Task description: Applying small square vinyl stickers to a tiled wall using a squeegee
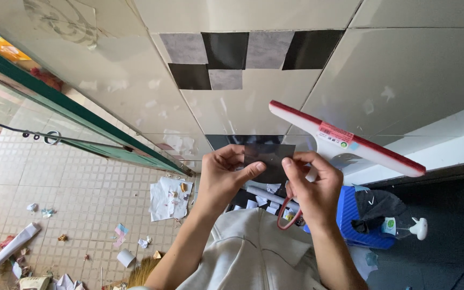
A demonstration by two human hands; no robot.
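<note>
My left hand (225,174) and my right hand (310,185) together pinch a small dark square sheet (268,158) in front of a pale tiled wall (135,80). The right hand also grips a white squeegee with a red blade edge (350,140), which juts up and to the right. Red-handled scissors (285,219) hang below my right hand. Higher on the wall, several grey and black squares (243,56) are stuck in a checker pattern. Another dark square (226,140) sits on the wall just behind my hands.
A green-framed glass door (76,115) stands at the left. Paper scraps (170,197) and litter lie on the tiled floor (55,188). A blue crate (363,217) holding a dark cloth and a spray bottle (412,228) is at the right.
</note>
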